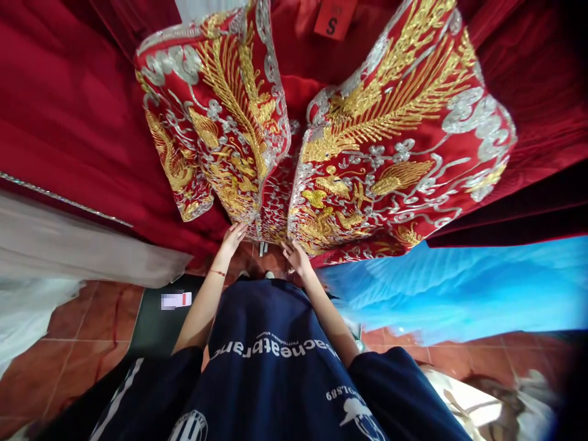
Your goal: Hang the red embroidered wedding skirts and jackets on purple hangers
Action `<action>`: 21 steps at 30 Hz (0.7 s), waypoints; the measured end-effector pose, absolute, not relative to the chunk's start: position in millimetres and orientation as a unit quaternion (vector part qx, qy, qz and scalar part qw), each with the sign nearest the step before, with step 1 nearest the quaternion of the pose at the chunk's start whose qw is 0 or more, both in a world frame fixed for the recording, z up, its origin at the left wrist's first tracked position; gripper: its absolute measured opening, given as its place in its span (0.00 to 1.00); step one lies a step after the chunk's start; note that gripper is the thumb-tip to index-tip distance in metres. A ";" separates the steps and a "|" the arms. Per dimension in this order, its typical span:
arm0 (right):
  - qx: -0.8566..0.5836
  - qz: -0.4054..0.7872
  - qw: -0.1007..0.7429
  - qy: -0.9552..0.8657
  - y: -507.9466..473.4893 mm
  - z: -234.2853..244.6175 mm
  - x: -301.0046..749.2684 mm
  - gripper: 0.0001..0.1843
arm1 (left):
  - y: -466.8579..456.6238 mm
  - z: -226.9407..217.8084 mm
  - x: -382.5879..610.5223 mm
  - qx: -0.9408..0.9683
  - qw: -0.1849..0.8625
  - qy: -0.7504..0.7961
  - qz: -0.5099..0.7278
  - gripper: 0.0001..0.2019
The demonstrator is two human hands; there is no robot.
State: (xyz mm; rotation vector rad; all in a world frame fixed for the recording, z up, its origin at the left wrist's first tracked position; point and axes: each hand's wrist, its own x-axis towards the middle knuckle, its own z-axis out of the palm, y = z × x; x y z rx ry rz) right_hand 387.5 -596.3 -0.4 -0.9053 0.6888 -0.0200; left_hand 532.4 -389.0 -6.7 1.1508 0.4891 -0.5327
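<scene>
A red jacket [367, 147] with dense gold and silver embroidery hangs in front of me, its front parted. My left hand [233, 239] is at the bottom hem of the left front panel, fingers closed on the edge. At the lower corner of the right front panel, my right hand [297, 257] has its fingertips on the hem; the cloth partly hides how they grip. Between the panels the embroidered inside of the back shows. A red tag [336, 18] marked S sits inside the neck.
Dark red cloth [59, 104] hangs on both sides. Blue fabric [459, 288] spreads at the right, and pale sheer cloth [92, 245] at the left. A dark flat surface [156, 324] bears a small white label. Below lies a red tiled floor [82, 312].
</scene>
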 end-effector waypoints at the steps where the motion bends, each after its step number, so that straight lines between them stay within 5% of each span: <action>1: -0.429 -0.010 0.842 0.328 -597.3 -1.9 388.1 0.16 | -391.3 -8.2 536.8 0.529 0.777 0.229 -0.252 0.15; 13: -0.459 -0.061 0.806 0.369 -576.6 -6.4 376.8 0.18 | -364.8 -10.1 482.8 0.508 0.741 0.192 -0.396 0.18; 21: -0.463 -0.109 0.796 0.374 -551.0 14.6 348.8 0.25 | -364.9 7.4 441.6 0.477 0.740 0.169 -0.444 0.11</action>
